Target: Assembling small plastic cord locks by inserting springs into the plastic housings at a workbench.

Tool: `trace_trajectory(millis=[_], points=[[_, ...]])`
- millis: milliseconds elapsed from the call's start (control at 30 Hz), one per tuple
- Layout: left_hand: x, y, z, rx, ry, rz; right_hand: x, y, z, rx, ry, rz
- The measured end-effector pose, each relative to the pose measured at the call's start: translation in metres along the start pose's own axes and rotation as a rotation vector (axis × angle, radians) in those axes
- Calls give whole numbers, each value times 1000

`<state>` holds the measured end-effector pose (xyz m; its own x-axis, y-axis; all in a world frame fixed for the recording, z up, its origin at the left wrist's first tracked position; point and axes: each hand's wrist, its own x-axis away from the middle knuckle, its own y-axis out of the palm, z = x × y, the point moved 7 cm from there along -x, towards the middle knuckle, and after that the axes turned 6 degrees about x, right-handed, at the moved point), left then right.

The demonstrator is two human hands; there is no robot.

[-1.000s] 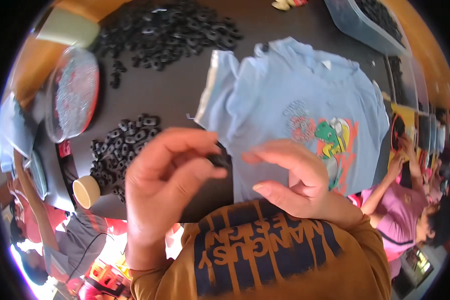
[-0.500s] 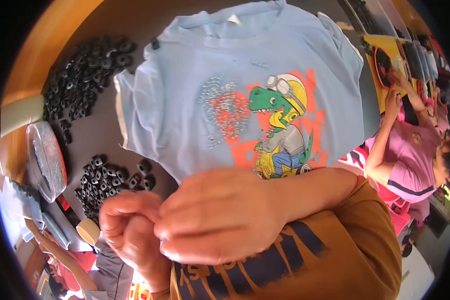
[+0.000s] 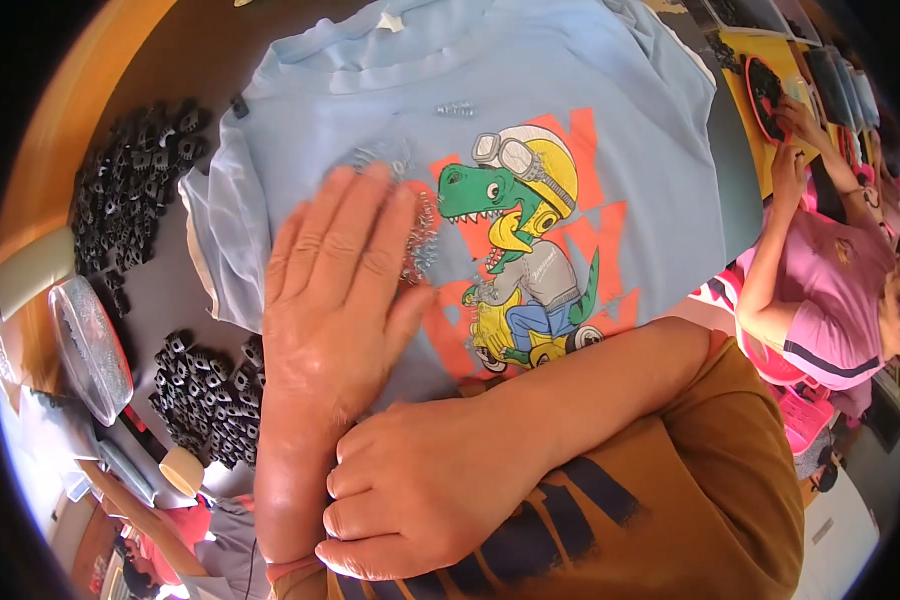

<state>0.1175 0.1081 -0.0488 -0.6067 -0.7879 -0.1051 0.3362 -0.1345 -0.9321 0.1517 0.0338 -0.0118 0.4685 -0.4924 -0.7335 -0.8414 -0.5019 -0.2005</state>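
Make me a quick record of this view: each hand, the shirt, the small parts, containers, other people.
Left hand: palm down, fingers extended, over the shirt, next to silvery springs
Right hand: curled, beside the left forearm; anything inside is hidden
Shirt: light blue, dinosaur print
Small black pieces: two piles, left of the shirt
Containers: clear oval container, pale yellow cup
Co-worker: at right, pink top

Left hand: was flat, palm down, fingers straight and pointing away from the body, thumb out rightward.
Left forearm: rose from below.
Right hand: was back up, fingers bent toward the left forearm.
Right forearm: slanted inward.
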Motion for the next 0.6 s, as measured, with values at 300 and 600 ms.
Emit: trace_trajectory(millis=[300,600], points=[[8,9,3,135,-1,-154,-4,-19,4,-79,70,217],[-15,29,-1,75,15,-89,-4,-12,7,-27,138,134]])
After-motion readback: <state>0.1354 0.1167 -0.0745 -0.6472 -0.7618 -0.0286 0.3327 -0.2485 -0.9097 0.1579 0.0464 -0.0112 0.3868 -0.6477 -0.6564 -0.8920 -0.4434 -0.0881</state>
